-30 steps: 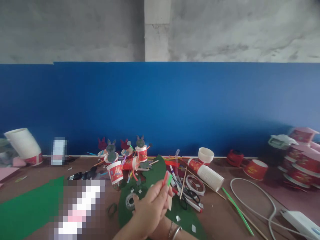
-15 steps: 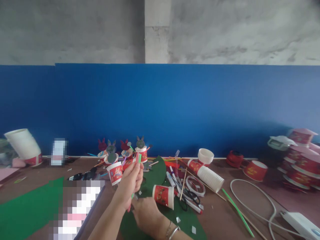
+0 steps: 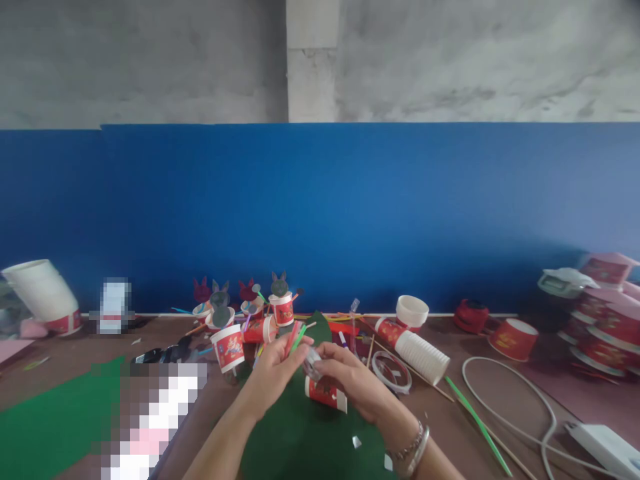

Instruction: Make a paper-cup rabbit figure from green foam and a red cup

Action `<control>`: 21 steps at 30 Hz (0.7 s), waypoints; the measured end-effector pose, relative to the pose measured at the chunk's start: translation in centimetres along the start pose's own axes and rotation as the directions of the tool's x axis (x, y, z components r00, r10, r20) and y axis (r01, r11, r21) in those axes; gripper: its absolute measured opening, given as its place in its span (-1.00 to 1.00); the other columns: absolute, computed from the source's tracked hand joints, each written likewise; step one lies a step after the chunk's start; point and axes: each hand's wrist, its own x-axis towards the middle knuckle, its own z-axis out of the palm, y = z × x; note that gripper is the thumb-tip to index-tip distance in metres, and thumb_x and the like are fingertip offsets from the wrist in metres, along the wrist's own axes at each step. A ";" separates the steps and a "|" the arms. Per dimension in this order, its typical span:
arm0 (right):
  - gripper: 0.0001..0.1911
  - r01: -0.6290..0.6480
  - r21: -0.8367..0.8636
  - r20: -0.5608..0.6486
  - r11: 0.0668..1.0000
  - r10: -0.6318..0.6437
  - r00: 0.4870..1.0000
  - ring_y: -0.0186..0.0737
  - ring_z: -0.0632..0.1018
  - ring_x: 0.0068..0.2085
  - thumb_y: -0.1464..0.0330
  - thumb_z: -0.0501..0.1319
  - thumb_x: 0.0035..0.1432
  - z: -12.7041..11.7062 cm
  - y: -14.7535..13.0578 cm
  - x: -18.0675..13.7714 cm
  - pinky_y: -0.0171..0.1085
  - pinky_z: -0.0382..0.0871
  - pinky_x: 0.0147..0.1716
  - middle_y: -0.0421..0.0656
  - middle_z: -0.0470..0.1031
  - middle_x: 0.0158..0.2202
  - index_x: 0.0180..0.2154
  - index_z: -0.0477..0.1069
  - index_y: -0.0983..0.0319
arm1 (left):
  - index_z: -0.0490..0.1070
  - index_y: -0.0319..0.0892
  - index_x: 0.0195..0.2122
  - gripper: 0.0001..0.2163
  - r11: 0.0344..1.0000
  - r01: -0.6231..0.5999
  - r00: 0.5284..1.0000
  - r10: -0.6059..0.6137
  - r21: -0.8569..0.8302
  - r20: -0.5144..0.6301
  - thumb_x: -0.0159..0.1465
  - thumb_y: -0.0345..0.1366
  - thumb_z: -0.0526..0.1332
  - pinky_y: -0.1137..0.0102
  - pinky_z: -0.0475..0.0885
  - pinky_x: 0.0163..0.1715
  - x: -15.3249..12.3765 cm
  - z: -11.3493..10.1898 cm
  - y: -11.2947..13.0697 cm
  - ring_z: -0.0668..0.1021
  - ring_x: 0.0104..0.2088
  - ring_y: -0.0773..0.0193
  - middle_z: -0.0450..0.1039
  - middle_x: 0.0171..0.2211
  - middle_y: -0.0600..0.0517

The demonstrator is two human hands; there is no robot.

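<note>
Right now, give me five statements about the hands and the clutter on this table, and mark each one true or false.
1. The left hand holds red and green straws. True.
2. The right hand wears bracelets at the wrist. True.
3. A red paper cup lies on its side under the hands. True.
4. The felt sheet beneath the hands is pink. False: it is dark green.
5. The roll of tape sits left of the hands. False: it lies to their right.

Light: soft daylight is falling evenly, shadows staying faint.
Sharpness: edges are bending, far objects are blurring slightly.
</note>
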 end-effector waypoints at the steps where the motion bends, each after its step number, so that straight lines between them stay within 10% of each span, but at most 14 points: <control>1: -0.87 -0.013 0.009 -0.008 1.000 0.013 1.000 -0.40 0.38 -0.46 0.34 0.23 -0.05 0.1 0.0 -0.2 -0.41 0.21 -0.44 -0.23 0.41 -0.48 -0.43 0.36 0.28 | 0.40 -0.22 -0.14 -0.60 1.000 -0.026 0.999 0.025 0.012 0.025 0.13 -0.03 0.20 0.48 0.22 -0.52 0.0 0.2 -0.1 0.34 -0.55 0.38 0.30 -0.58 0.13; 14: -0.79 0.004 0.046 -0.013 0.999 -0.003 1.000 -0.39 0.38 -0.46 0.28 0.14 0.05 0.0 -0.8 -1.3 -0.42 0.20 -0.50 -0.20 0.38 -0.45 -0.48 0.41 0.30 | 0.37 -0.18 -0.33 -0.72 0.996 -0.037 0.999 0.038 -0.085 0.004 0.09 -0.06 0.26 0.56 0.18 -0.62 0.0 1.2 -0.3 0.33 -0.60 0.43 0.32 -0.59 0.16; 21: -0.79 0.113 -0.224 -0.008 0.968 -0.117 0.993 -0.39 0.32 -0.45 0.29 0.14 0.07 -0.3 -1.0 -1.3 -0.38 0.22 -0.44 -0.21 0.31 -0.41 -0.48 0.41 0.29 | 0.41 -0.17 -0.17 -0.71 0.995 -0.100 0.992 0.101 -0.010 0.080 0.11 -0.15 0.26 0.48 0.30 -0.34 -0.5 0.9 0.1 0.43 -0.38 0.33 0.45 -0.37 0.07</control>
